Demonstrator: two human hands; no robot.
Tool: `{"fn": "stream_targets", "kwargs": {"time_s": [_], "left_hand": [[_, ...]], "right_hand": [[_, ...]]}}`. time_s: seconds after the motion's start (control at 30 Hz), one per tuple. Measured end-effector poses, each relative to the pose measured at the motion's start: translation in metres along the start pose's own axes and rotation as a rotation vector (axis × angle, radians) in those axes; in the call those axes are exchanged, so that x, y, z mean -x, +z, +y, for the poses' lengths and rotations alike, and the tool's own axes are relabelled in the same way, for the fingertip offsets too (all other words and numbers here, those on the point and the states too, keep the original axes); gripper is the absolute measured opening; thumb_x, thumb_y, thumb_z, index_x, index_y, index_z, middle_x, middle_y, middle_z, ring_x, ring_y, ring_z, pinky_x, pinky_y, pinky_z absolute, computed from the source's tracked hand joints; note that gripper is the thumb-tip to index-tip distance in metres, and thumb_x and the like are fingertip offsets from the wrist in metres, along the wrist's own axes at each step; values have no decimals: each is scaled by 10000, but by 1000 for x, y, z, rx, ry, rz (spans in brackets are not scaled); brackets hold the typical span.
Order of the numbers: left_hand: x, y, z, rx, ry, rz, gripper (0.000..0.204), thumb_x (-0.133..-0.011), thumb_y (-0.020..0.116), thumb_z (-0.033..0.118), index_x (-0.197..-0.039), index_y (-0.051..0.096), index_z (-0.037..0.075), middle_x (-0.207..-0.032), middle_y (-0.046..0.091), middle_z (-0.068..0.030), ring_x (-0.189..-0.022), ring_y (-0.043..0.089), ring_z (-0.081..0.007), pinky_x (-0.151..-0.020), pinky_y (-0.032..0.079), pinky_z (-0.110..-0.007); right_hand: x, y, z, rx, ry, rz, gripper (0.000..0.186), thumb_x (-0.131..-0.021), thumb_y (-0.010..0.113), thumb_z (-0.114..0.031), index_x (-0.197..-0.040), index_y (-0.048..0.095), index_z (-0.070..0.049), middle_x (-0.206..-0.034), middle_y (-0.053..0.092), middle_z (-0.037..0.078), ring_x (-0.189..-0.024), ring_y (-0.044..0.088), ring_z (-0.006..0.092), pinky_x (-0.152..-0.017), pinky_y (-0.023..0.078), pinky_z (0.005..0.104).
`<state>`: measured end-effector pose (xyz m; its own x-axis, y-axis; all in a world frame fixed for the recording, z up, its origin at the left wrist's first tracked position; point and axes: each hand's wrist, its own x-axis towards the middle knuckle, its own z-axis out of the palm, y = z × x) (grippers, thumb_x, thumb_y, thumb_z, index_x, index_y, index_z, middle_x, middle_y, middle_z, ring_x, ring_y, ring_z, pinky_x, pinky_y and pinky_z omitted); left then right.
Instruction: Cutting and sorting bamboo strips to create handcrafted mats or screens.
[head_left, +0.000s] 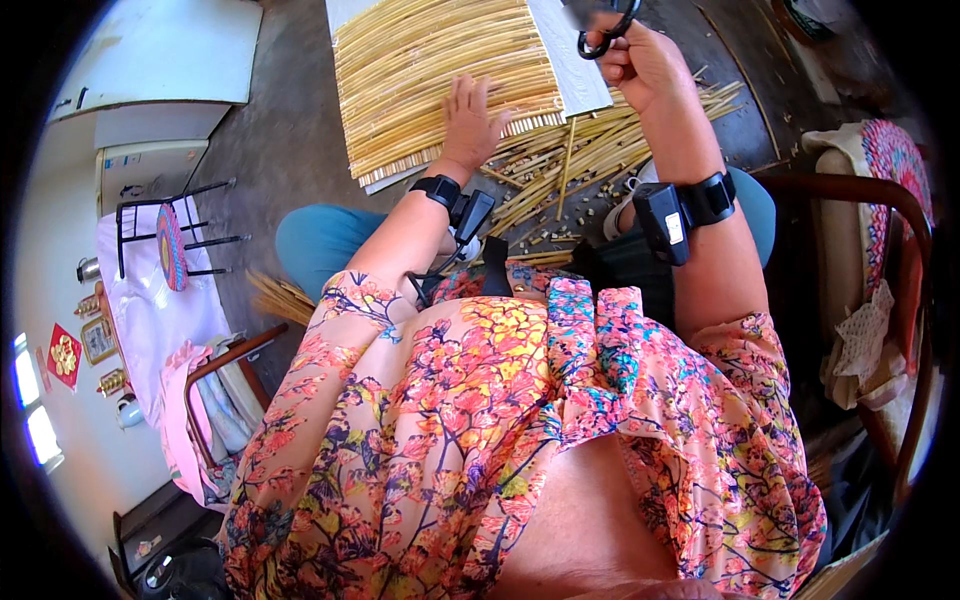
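A mat of yellow straw stalks point(430, 50), laid side by side, rests on a white board point(572, 60) ahead of me. My left hand point(470, 122) lies on the mat's near part, palm down with the fingers stretched out, and holds nothing. To the right, beyond the board's edge, my right hand point(645, 65) is closed round the black handles of a pair of scissors point(592, 48). Their blades are blurred near the top edge. Cut stalk ends line the mat's near side.
Loose stalks point(590, 165) and small cut pieces lie on the dark floor between my knees. At the right stands a wooden-armed chair point(905, 200) with cushions. A stool point(172, 245) with a colourful seat lies at the left. A straw bundle point(280, 298) is beside my left leg.
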<state>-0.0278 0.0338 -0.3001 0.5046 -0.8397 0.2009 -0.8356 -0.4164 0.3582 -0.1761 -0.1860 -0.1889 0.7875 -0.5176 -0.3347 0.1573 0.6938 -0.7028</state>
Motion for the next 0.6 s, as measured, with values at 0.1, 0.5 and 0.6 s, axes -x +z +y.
{"fn": "stream_targets", "kwargs": {"time_s": [0.1,0.5,0.6], "left_hand": [[13,-3,-14,-187,-34,87,682,-872,454,469,-1381,240,68,-1425,187,-223,-1329,143,-398,-1030,140,-591],[28,-1,-4,-402,-7,-89,838,-832,354,654,-1426,165,94,-1460,128,-216,-1362,54,-371,-1029,29,-618],[31,-5,-1,-409,-7,-84,876,-796,462,634,-1417,187,80,-1459,139,-211,-1361,73,-361,-1032,41,-604]], "right_hand": [[-1,-2,-2,-22,2,-22,156,-792,663,-153,-769,557,-42,-690,555,19,-462,346,13,-386,272,150],[1,-3,-4,-37,38,-10,139,-760,680,-105,-726,587,-7,-675,590,79,-452,367,45,-375,312,180],[2,0,-3,-44,29,-3,136,-767,674,-104,-725,594,-3,-687,599,93,-452,375,49,-369,327,186]]}}
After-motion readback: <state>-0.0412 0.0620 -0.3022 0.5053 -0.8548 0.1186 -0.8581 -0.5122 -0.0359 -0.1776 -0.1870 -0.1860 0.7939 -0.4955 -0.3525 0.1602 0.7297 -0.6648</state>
